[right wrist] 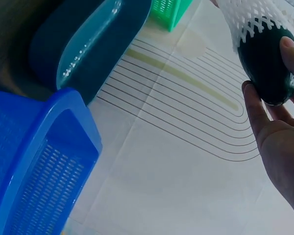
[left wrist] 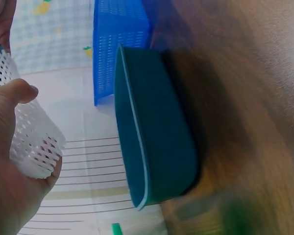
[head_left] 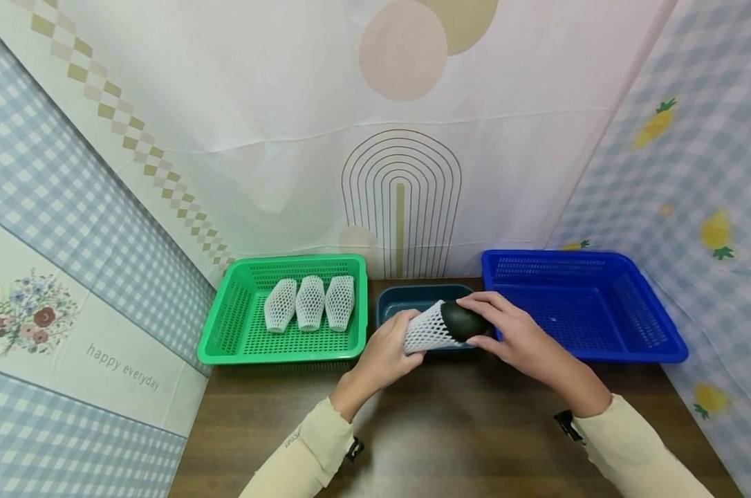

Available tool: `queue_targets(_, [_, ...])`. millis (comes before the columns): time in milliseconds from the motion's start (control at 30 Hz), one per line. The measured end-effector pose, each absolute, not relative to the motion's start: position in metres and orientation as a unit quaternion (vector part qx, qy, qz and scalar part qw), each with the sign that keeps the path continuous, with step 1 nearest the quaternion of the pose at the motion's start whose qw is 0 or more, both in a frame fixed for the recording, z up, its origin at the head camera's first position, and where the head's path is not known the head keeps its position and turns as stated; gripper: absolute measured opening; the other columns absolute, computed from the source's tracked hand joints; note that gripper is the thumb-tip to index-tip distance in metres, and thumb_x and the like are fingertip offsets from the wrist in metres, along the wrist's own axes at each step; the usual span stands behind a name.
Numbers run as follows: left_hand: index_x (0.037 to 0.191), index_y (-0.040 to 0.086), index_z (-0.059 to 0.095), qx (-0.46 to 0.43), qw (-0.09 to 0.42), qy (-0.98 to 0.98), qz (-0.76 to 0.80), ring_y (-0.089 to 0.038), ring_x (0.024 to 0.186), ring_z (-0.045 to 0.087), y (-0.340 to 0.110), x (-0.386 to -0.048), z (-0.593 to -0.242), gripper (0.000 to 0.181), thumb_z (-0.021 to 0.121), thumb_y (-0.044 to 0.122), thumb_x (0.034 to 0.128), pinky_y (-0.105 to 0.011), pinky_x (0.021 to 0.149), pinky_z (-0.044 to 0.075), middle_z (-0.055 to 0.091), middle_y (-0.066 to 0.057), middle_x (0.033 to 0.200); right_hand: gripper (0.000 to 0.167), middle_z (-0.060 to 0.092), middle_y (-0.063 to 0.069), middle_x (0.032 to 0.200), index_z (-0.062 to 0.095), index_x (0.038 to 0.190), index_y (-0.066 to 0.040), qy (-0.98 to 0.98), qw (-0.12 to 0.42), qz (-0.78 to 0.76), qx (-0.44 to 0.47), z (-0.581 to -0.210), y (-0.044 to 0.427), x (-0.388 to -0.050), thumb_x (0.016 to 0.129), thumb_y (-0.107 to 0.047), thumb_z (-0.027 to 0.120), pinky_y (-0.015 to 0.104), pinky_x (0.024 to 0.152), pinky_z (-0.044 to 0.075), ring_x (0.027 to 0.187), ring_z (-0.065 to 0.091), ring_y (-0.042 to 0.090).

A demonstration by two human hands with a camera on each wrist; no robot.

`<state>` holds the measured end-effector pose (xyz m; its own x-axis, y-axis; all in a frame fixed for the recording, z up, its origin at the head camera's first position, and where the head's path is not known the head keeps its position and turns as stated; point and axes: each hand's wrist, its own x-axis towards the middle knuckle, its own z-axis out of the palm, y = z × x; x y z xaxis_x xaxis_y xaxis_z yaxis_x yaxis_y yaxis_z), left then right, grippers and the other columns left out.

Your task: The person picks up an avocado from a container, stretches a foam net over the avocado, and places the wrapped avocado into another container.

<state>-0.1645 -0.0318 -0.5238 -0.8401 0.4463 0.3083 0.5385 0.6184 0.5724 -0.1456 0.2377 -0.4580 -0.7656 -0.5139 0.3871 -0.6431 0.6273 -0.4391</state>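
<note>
Above the small teal tub [head_left: 393, 293], both hands hold a dark green, smooth, oval fruit [head_left: 464, 321] partly inside a white foam net sleeve [head_left: 427, 330]. My left hand [head_left: 384, 351] grips the sleeve, its thumb across the mesh in the left wrist view. At the fruit's bare end, my right hand [head_left: 517, 335] pinches it between thumb and fingers; the right wrist view shows the dark fruit [right wrist: 265, 63] with the net's edge around its upper part. Three white net-sleeved pieces [head_left: 310, 303] lie side by side in the green basket [head_left: 282, 358]; the netting hides their contents.
To the right stands a blue basket [head_left: 599, 356] with perforated walls, close beside the teal tub. The baskets and tub line the back of the brown wooden table [head_left: 438, 443]. Printed cloth hangs behind [head_left: 276, 194] and on both sides.
</note>
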Motion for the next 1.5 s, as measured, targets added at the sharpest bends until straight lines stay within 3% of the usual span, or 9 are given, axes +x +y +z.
queue_targets(400, [0.141, 0.01, 0.05, -0.322, 0.096, -0.896, -0.289, -0.021, 0.115, 0.063, -0.032, -0.165, -0.513, 0.063, 0.081, 0.017, 0.0861, -0.041, 0.103, 0.053, 0.064, -0.007, 0.132, 0.062, 0.061, 0.009, 0.135, 0.062, 0.136, -0.012, -0.896, 0.118, 0.299, 0.308, -0.469, 0.223, -0.141, 0.08, -0.013, 0.089, 0.049, 0.094, 0.057, 0.122, 0.063, 0.029])
queue_targets(567, [0.144, 0.01, 0.048, -0.326, 0.091, -0.899, -0.278, -0.021, 0.115, 0.062, -0.032, -0.164, -0.51, 0.071, 0.085, 0.02, 0.0836, -0.041, 0.103, 0.053, 0.063, -0.007, 0.131, 0.061, 0.063, 0.013, 0.133, 0.064, 0.135, -0.005, -0.895, 0.113, 0.309, 0.302, -0.475, 0.218, -0.14, 0.079, -0.006, 0.088, 0.049, 0.091, 0.058, 0.119, 0.066, 0.032])
queue_targets(767, [0.145, 0.011, 0.046, -0.331, 0.081, -0.902, -0.264, -0.022, 0.113, 0.063, -0.03, -0.163, -0.509, 0.081, 0.09, 0.026, 0.0789, -0.042, 0.101, 0.054, 0.062, -0.007, 0.13, 0.059, 0.065, 0.016, 0.132, 0.065, 0.132, -0.001, -0.893, 0.097, 0.337, 0.281, -0.483, 0.212, -0.141, 0.077, 0.002, 0.087, 0.04, 0.082, 0.061, 0.11, 0.068, 0.03])
queue_targets(933, [0.152, 0.01, 0.04, -0.336, 0.061, -0.903, -0.26, -0.023, 0.123, 0.06, -0.028, -0.163, -0.503, 0.09, 0.09, 0.031, 0.0799, -0.044, 0.108, 0.05, 0.059, -0.009, 0.141, 0.057, 0.064, 0.018, 0.132, 0.063, 0.133, 0.001, -0.889, 0.064, 0.381, 0.246, -0.487, 0.208, -0.14, 0.08, 0.011, 0.08, 0.038, 0.08, 0.062, 0.109, 0.067, 0.031])
queue_targets(1100, [0.157, 0.018, 0.031, -0.312, 0.021, -0.89, -0.33, -0.021, 0.124, 0.06, -0.032, -0.164, -0.5, 0.102, 0.09, 0.043, 0.0778, -0.045, 0.104, 0.052, 0.055, -0.003, 0.15, 0.054, 0.064, 0.019, 0.131, 0.062, 0.133, 0.004, -0.879, 0.056, 0.421, 0.215, -0.492, 0.21, -0.139, 0.082, 0.015, 0.074, 0.035, 0.082, 0.061, 0.11, 0.065, 0.028])
queue_targets(1233, [0.15, 0.02, 0.042, -0.28, 0.007, -0.853, -0.44, -0.019, 0.119, 0.061, -0.04, -0.165, -0.502, 0.089, 0.09, 0.04, 0.078, -0.041, 0.098, 0.054, 0.059, 0.0, 0.144, 0.053, 0.064, 0.018, 0.131, 0.062, 0.132, 0.004, -0.859, 0.058, 0.466, 0.205, -0.495, 0.215, -0.139, 0.081, 0.019, 0.069, 0.031, 0.084, 0.06, 0.111, 0.062, 0.016])
queue_targets(1367, [0.139, 0.014, 0.054, -0.275, 0.004, -0.817, -0.507, -0.018, 0.114, 0.062, -0.045, -0.167, -0.506, 0.066, 0.087, 0.028, 0.0825, -0.037, 0.094, 0.053, 0.063, -0.002, 0.135, 0.053, 0.062, 0.018, 0.132, 0.061, 0.132, 0.005, -0.84, 0.055, 0.5, 0.203, -0.495, 0.218, -0.14, 0.082, 0.02, 0.067, 0.027, 0.086, 0.059, 0.111, 0.059, 0.001])
queue_targets(1500, [0.136, 0.015, 0.057, -0.283, 0.011, -0.812, -0.511, -0.018, 0.116, 0.061, -0.043, -0.167, -0.506, 0.063, 0.088, 0.024, 0.0815, -0.036, 0.095, 0.053, 0.064, -0.002, 0.133, 0.052, 0.061, 0.018, 0.133, 0.061, 0.132, 0.005, -0.841, 0.047, 0.505, 0.19, -0.496, 0.217, -0.139, 0.083, 0.019, 0.065, 0.022, 0.084, 0.058, 0.109, 0.058, 0.001])
